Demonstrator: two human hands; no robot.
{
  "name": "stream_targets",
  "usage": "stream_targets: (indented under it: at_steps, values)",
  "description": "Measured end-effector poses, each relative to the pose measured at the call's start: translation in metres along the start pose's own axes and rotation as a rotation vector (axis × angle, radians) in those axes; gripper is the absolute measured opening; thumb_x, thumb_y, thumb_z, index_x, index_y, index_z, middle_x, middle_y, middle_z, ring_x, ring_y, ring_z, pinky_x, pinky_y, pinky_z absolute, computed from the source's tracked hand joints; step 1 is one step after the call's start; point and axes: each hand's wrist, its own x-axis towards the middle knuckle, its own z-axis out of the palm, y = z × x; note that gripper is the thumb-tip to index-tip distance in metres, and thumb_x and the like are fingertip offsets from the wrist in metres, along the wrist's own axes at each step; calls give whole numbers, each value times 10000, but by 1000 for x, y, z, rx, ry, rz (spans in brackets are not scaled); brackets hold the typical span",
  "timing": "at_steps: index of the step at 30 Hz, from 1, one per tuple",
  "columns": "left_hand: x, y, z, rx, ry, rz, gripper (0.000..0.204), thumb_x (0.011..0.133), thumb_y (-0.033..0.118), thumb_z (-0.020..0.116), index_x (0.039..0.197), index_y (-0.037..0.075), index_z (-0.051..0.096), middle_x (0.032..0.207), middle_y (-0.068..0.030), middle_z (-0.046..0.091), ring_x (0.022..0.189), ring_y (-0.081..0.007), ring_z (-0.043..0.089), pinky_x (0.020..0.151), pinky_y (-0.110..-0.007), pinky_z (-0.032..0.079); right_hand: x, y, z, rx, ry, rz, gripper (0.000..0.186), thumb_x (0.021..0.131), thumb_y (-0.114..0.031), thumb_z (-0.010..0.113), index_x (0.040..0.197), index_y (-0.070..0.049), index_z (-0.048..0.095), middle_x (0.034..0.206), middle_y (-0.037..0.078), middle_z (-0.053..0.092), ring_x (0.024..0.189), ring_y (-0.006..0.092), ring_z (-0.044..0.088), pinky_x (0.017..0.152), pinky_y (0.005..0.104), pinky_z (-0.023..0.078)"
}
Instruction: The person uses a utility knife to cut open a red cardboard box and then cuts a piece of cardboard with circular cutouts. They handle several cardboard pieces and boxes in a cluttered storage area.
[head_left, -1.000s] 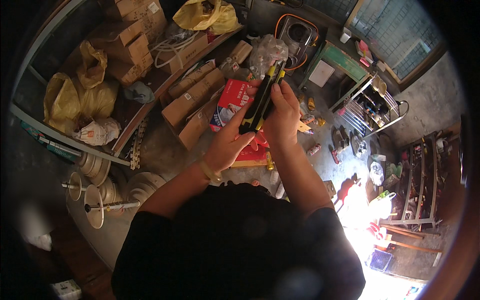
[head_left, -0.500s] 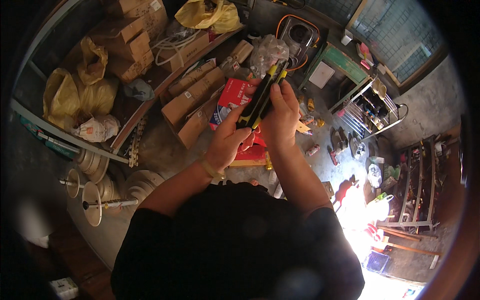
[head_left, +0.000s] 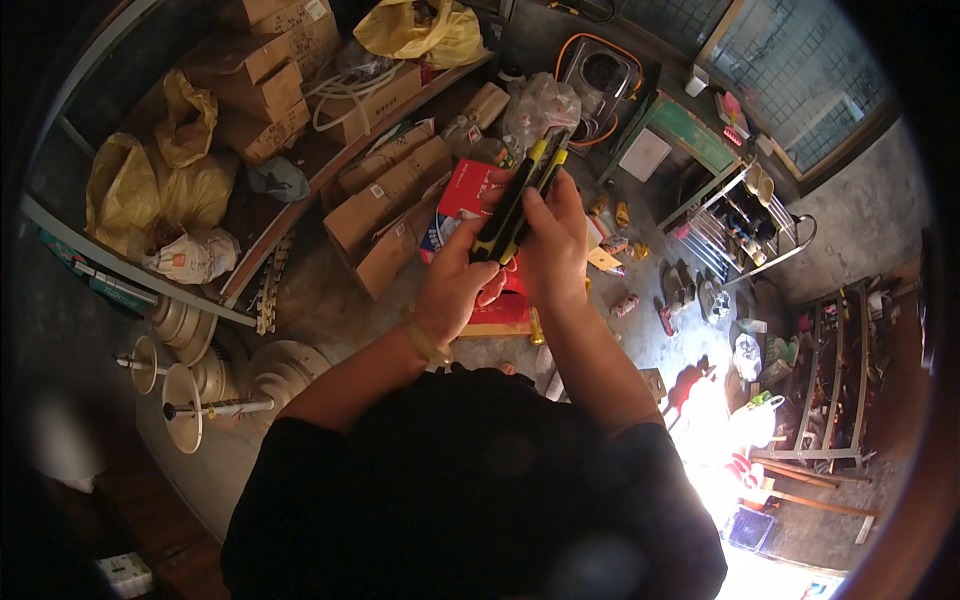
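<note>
Two slim black-and-yellow utility knives (head_left: 512, 212) lie side by side between my hands, slanting up to the right, with thin grey tips at the far end. My left hand (head_left: 455, 270) is closed around the lower part of the left one, its thumb near the bottom end. On the right, my right hand (head_left: 553, 235) grips the other, with the thumb laid along its black body. Some fingers are hidden behind the handles. Just beyond and below them is a red box (head_left: 466, 192) with printing.
Cardboard boxes (head_left: 395, 195) stand left of my hands, beside a shelf with yellow plastic bags (head_left: 190, 190). Cream spools (head_left: 285, 370) sit at lower left. A gas stove (head_left: 600, 75) is ahead; a green table (head_left: 690, 130), shoes (head_left: 678, 285) and a metal rack (head_left: 825, 370) are right.
My right hand has shifted slightly left and its thumb has slid down along the knife. The two knives now lie closer together. My left hand keeps its hold.
</note>
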Motion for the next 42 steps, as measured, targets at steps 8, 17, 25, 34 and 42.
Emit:
stream_targets:
  at_steps: [8, 17, 25, 34, 42]
  values:
    - [5, 3, -2, 13, -19, 11, 359, 791, 20, 417, 1149, 11, 387, 842, -80, 527, 606, -97, 448, 504, -217, 331, 7, 1, 1, -12, -20, -8, 269, 858, -5, 437, 1121, 27, 393, 1030, 151, 535, 897, 194, 563, 800, 313, 468]
    - [8, 3, -9, -6, -16, 0, 331, 827, 58, 443, 1152, 28, 388, 837, -55, 521, 619, -73, 431, 511, -200, 319, 13, 6, 5, 40, 11, 26, 235, 862, -3, 420, 1095, 20, 400, 997, 150, 544, 872, 204, 571, 791, 317, 473]
    - [11, 2, -14, -55, -37, -15, 375, 847, 69, 442, 1213, 54, 358, 833, -45, 498, 632, -76, 419, 530, -205, 322, 19, 11, 4, 33, 5, 19, 230, 860, 2, 413, 1090, 16, 404, 991, 149, 543, 864, 201, 569, 782, 314, 474]
    - [11, 2, -18, -28, -62, -3, 405, 855, 67, 433, 1246, 40, 330, 833, -31, 469, 640, -72, 412, 537, -208, 328, 22, 15, 5, 9, 21, 0, 284, 846, -56, 469, 1110, 18, 396, 984, 151, 556, 850, 213, 578, 753, 328, 492]
    - [9, -1, -16, -75, 17, 25, 371, 846, 31, 453, 1206, -1, 366, 754, 3, 432, 557, -40, 365, 465, -177, 293, 20, 25, 6, 1, 36, -13, 245, 869, -4, 421, 1112, -3, 388, 948, 113, 539, 816, 166, 554, 744, 284, 478]
